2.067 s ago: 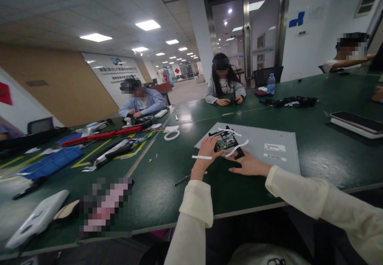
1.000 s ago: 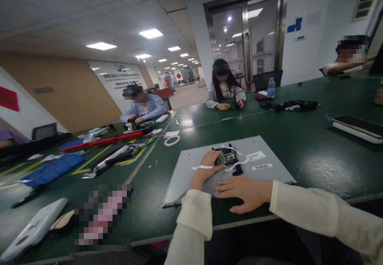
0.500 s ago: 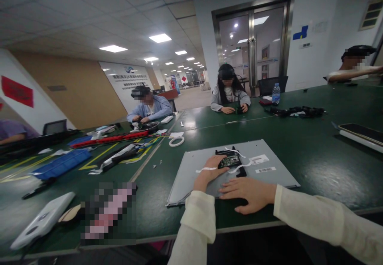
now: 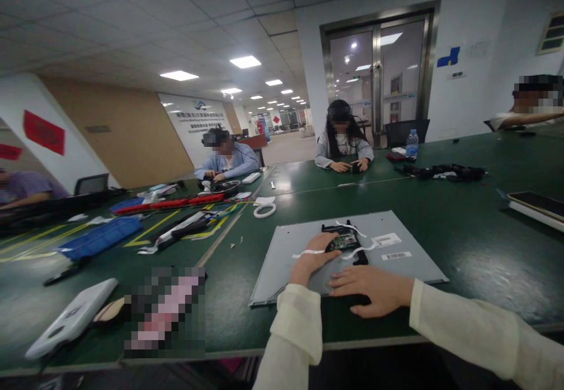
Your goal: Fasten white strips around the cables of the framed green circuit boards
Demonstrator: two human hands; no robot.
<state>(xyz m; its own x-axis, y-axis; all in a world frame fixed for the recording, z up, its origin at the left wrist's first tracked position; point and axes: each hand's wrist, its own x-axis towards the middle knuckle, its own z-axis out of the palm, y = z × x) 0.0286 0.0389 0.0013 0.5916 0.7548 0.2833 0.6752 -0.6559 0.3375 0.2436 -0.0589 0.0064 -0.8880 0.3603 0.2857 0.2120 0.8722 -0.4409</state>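
A grey metal panel (image 4: 405, 266) lies flat on the green table in front of me. On it sits a small green circuit board (image 4: 344, 240) in a black frame, with white tape strips around it. My left hand (image 4: 314, 255) rests on the panel with its fingers curled against the board's left edge. My right hand (image 4: 372, 289) lies flat, fingers stretched out, on the panel's near edge, holding nothing.
The green table (image 4: 476, 243) carries a white tape roll (image 4: 265, 210), red and blue parts (image 4: 101, 236) at the left, black cables (image 4: 445, 172), a water bottle (image 4: 411, 144) and a flat device (image 4: 535, 205) at the right. Several other people sit around the table.
The grey panel has been pulled nearer to me. My right hand moved from beside the board to the panel's near edge and lies flat there. My left hand stays at the board.
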